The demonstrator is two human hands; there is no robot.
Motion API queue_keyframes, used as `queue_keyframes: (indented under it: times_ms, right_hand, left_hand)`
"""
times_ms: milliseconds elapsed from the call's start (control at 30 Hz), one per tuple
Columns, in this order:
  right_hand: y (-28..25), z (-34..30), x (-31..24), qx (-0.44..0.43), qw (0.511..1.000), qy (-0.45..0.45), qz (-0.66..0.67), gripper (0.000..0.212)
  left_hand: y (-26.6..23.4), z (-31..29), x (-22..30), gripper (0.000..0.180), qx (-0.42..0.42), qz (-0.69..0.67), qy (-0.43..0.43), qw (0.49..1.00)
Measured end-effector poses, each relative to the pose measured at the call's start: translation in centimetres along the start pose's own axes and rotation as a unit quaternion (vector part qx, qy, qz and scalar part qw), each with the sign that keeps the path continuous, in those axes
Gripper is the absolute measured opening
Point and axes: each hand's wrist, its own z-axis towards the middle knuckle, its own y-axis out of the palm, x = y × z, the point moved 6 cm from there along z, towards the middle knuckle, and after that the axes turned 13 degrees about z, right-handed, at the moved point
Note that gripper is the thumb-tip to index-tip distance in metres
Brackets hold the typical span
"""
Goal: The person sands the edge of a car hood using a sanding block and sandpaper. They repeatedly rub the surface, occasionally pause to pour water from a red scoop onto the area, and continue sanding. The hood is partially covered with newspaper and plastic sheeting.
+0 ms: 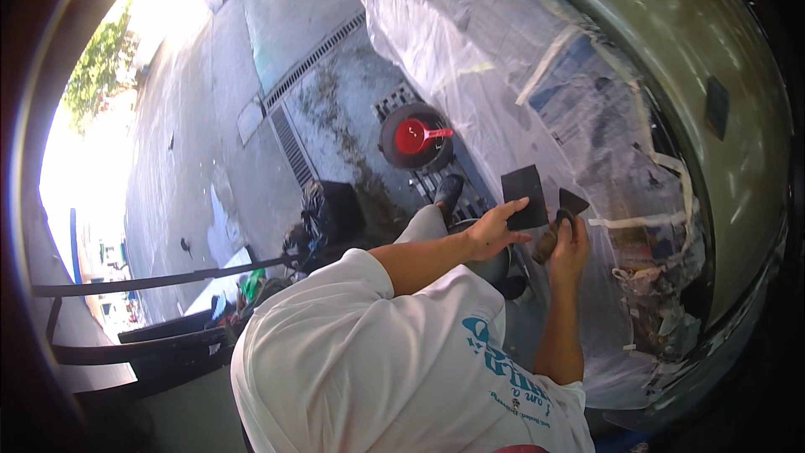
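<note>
My left hand pinches a thin black rectangular sheet, apparently sandpaper, between thumb and fingers. Just right of it my right hand is closed round a dark folded piece with a pointed end, probably sandpaper too. Beside the right fingers a brownish object shows in part; I cannot tell what it is or whether it is held. The two hands are close together but apart, above masking film.
Translucent film and taped paper cover the area along a glossy olive panel, where a dark rectangular piece lies. A black bucket holds a red dipper. Dark bags and a drain grate lie left.
</note>
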Motion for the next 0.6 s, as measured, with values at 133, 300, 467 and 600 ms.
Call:
queue_keyframes:
  times_ms: [133, 300, 467, 600]
  right_hand:
    - [7.6, 5.1, 5.0, -0.060, 0.996, -0.026, -0.056, 0.021]
    - [19.2, 8.7, 11.7, -0.243, 0.963, 0.099, -0.054, 0.029]
    - [24.8, 15.4, 23.7, -0.259, 0.917, 0.134, -0.271, 0.040]
    - [32.5, 22.6, 32.9, -0.359, 0.869, -0.003, -0.339, 0.017]
  left_hand:
    - [-7.8, 1.3, 2.2, 0.044, 0.054, -0.005, 0.018, 0.998]
    - [-21.3, 0.7, 4.1, 0.046, 0.175, -0.053, 0.080, 0.980]
    - [-37.7, -3.4, 1.7, 0.041, 0.386, -0.093, 0.081, 0.914]
    - [-47.2, -8.4, -3.5, 0.040, 0.542, -0.238, 0.038, 0.805]
